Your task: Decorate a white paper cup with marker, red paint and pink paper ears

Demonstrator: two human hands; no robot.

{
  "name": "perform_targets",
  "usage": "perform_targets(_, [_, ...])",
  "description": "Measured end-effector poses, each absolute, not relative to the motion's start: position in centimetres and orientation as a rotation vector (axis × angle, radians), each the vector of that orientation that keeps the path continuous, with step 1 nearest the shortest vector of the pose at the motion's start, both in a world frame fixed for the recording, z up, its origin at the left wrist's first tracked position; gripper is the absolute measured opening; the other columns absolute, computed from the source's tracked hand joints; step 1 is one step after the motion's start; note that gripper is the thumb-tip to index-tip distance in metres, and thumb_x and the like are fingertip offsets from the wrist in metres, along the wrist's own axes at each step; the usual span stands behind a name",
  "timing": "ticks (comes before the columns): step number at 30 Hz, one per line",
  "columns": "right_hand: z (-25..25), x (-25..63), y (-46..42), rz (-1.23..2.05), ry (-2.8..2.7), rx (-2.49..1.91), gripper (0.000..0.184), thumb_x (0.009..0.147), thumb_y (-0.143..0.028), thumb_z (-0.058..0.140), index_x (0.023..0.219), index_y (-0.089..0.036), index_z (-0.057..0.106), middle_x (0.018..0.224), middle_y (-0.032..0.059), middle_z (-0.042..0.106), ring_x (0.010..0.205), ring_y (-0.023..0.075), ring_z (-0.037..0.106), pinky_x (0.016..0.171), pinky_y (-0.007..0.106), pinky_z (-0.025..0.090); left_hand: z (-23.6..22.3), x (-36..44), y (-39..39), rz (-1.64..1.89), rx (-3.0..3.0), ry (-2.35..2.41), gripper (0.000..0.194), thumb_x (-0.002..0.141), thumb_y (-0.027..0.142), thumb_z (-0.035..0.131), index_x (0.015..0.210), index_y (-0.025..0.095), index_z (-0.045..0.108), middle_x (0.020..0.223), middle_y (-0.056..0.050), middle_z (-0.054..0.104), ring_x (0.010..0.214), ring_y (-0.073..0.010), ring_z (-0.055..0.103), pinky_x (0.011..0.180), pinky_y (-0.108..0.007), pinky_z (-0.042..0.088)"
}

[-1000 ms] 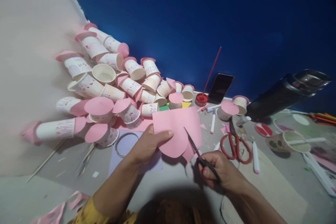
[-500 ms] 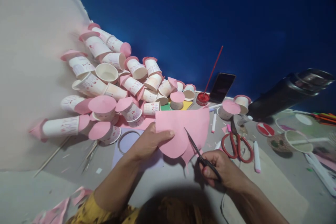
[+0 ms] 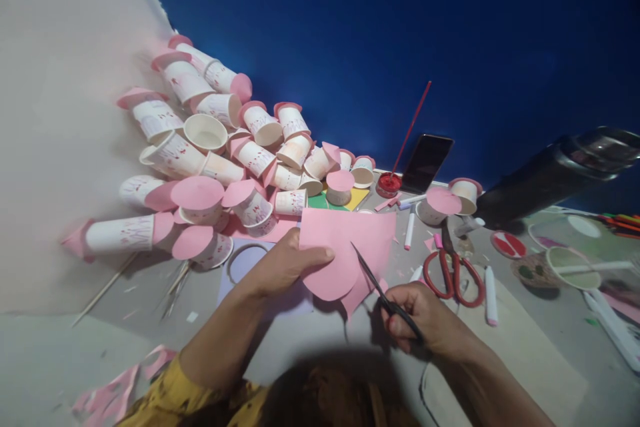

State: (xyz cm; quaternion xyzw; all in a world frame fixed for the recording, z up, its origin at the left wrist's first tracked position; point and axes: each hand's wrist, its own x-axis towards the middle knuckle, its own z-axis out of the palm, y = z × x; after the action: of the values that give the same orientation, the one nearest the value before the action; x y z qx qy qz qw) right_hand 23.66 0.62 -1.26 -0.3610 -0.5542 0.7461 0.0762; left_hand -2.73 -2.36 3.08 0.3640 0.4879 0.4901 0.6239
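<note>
A sheet of pink paper (image 3: 325,233) with a rounded, cut lower edge is pinched in my left hand (image 3: 290,263), the thumb lying on its face. My right hand (image 3: 413,317) is closed around black-handled scissors (image 3: 373,277), whose blades lie across the pink sheet and point up and left. A strip of the paper hangs down to a point below the blades. Beneath my left hand lies a lilac sheet (image 3: 227,287) with a ring-shaped object (image 3: 245,263) on it.
Many decorated paper cups (image 3: 120,235) with pink paper tops are heaped at left. Red-handled scissors (image 3: 455,277), a marker (image 3: 491,297), a phone (image 3: 427,163) and a dark flask (image 3: 545,177) are to the right. Pink scraps (image 3: 113,393) lie at lower left.
The right side and upper corner of the pink sheet have shifted or been trimmed, and a small pink strip now shows behind it. Both hands keep their grips.
</note>
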Motion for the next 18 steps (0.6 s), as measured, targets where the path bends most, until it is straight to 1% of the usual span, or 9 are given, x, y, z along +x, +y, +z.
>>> perform_targets(8, [-1.8, 24.0, 0.7, 2.242, -1.654, -1.107, 0.068, 0.059, -0.08, 0.085, 0.068, -0.015, 0.067, 0.048, -0.0019, 0.056, 0.044, 0.0082, 0.04, 0.046, 0.023, 0.023, 3.1, -3.1, -2.2, 1.109, 0.832, 1.099, 0.026, 0.074, 0.028, 0.085, 0.098, 0.018, 0.083, 0.088, -0.009, 0.079, 0.075, -0.0242, 0.07, 0.069, -0.031, 0.053])
perform_targets(13, [-1.5, 23.9, 0.6, 2.246, -1.641, -1.134, 0.065, 0.057, -0.077, 0.087, 0.068, -0.016, 0.066, 0.048, -0.0023, 0.056, 0.043, 0.0084, 0.041, 0.045, 0.023, 0.022, 3.0, -3.4, -2.3, 1.09, 0.838, 1.124, 0.02, 0.074, 0.027, 0.086, 0.091, 0.017, 0.082, 0.084, -0.008, 0.078, 0.073, -0.0233, 0.069, 0.063, -0.028, 0.051])
perform_targets(18, [-0.3, 23.4, 0.6, 2.253, -1.653, -1.159, 0.063, 0.056, -0.074, 0.088, 0.064, -0.016, 0.064, 0.047, -0.0024, 0.055, 0.044, 0.0083, 0.041, 0.046, 0.023, 0.023, 2.6, -3.6, -2.5, 1.027, 0.847, 1.221, 0.018, 0.071, 0.026, 0.089, 0.083, 0.016, 0.08, 0.079, -0.008, 0.077, 0.066, -0.021, 0.066, 0.057, -0.026, 0.047])
